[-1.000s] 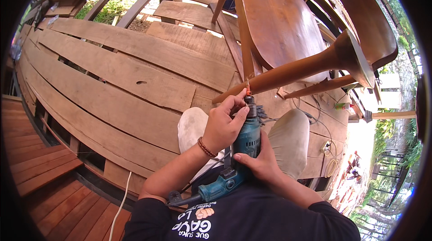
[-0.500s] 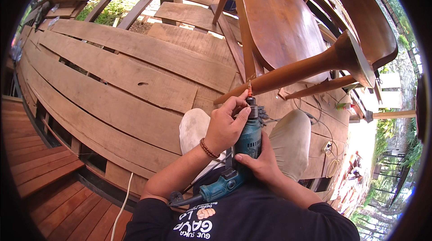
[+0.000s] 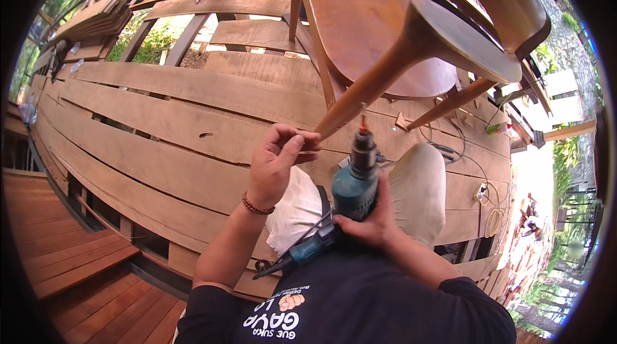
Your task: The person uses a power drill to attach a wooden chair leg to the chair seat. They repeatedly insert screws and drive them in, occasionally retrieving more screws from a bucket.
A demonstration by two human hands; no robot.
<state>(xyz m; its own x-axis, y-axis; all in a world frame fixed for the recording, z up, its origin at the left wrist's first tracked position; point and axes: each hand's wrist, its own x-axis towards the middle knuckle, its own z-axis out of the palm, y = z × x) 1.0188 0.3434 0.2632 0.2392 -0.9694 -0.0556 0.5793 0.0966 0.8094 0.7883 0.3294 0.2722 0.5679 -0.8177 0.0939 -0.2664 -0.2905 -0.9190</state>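
My right hand (image 3: pixel 373 215) grips a teal corded power drill (image 3: pixel 355 190) by its body, just below my chest. Its chuck points up and away from me, and a thin bit with an orange collar (image 3: pixel 364 127) sticks out of it. My left hand (image 3: pixel 279 161) is left of the drill, fingers curled at the narrow end of a brown tapered wooden leg (image 3: pixel 363 97). How firmly they close on it is partly hidden. That leg widens at its far end into a curved, flared piece (image 3: pixel 469 48). The bit's tip appears close to the leg, apart from my left fingers.
Beyond the leg stands a brown wooden chair (image 3: pixel 360 16). Gapped planks (image 3: pixel 160 116) make up the platform. At right lie cables (image 3: pixel 463 158) and a bottle with a red tip (image 3: pixel 498 129). A reddish lower deck (image 3: pixel 71 228) lies at the left.
My left hand has left the drill's chuck and moved left to the leg's narrow end. The leg has swung to a steeper angle. The drill's nose has tipped toward the camera.
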